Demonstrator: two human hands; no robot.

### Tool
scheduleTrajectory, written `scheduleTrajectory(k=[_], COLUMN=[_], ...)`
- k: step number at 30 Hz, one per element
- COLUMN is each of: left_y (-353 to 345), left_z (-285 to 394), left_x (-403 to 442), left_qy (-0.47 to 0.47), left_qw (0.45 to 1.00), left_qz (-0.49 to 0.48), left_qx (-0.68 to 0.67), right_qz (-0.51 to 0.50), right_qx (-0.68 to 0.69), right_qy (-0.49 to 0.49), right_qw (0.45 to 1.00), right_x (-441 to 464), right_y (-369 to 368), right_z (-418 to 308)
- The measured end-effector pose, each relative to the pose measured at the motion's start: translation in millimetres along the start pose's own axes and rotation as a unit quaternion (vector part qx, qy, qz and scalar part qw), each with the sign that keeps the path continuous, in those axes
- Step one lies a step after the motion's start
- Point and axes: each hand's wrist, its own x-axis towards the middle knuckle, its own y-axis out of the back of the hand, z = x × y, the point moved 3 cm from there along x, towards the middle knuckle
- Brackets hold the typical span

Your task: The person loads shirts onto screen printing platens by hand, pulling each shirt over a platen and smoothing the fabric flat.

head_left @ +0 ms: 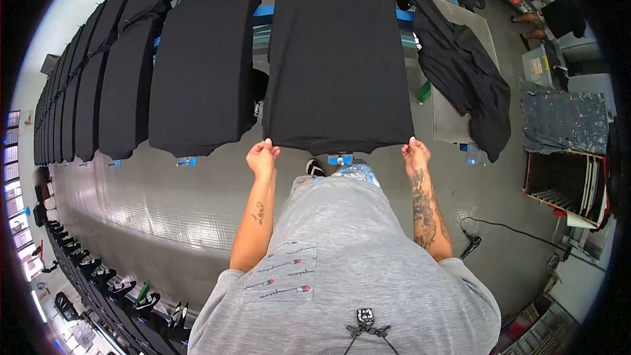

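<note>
A black shirt (338, 66) lies spread over the board straight in front of me, its near edge hanging at the board's end. My left hand (263, 152) pinches the near left corner of that shirt between thumb and fingers. At the near right corner, my right hand (416, 152) grips the fabric in the same way. The edge between both hands is drawn fairly straight, with slight folds near the middle. Under it shows a blue bracket (340, 160).
More boards covered in black cloth (200, 72) line up to the left. On the right, a crumpled black shirt (467, 72) lies loosely over a grey board (450, 121). Farther right stand a paint-stained surface (565, 118) and a rack of frames (568, 184). A person's legs (531, 29) show at upper right.
</note>
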Motion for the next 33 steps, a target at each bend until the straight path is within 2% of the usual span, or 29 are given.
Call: scheduleTrajectory(k=[4,10,12,13,16,19,22,25,26,29,30,32,33], left_y=[1,-12,-19,-15,-7,-11,-10,-21,-26,-37,-33,-16,-13], left_z=[-14,3,-2,-3,-3,-4,-9,-4,-9,-17,-19,-22,-9], left_x=[7,-4,1,5,15,8,22,26,41,82,93,107,90], left_qy=[0.034,0.152,0.183,0.165,0.096,0.094,0.181,0.330,0.336,0.295,0.292,0.256,0.210], left_qw=[0.998,0.979,0.965,0.973,0.990,0.991,0.972,0.911,0.896,0.905,0.922,0.909,0.923], left_qz=[-0.021,-0.064,-0.079,-0.060,-0.012,-0.006,-0.087,-0.112,-0.170,-0.194,-0.134,-0.127,-0.104], left_qx=[-0.054,-0.118,-0.169,-0.150,-0.099,-0.099,-0.122,-0.221,-0.235,-0.238,-0.215,-0.303,-0.306], right_qz=[0.020,-0.077,-0.062,-0.053,-0.009,-0.008,-0.071,-0.095,-0.097,-0.071,-0.046,0.008,-0.013], right_qx=[-0.017,0.090,0.146,0.175,0.117,0.149,0.161,0.189,0.198,0.216,0.220,0.257,0.278], right_qy=[-0.014,-0.159,-0.143,-0.135,-0.076,-0.092,-0.167,-0.219,-0.227,-0.212,-0.206,-0.176,-0.155], right_qw=[1.000,0.980,0.977,0.974,0.990,0.985,0.970,0.953,0.949,0.950,0.952,0.950,0.948], right_x=[-5,-21,-5,3,-15,-18,-16,-1,11,61,73,78,77], right_y=[-3,-28,-19,-13,-13,-14,-16,-29,-33,-31,-27,-26,-19], right_z=[2,-3,14,21,15,19,12,6,5,16,19,10,8])
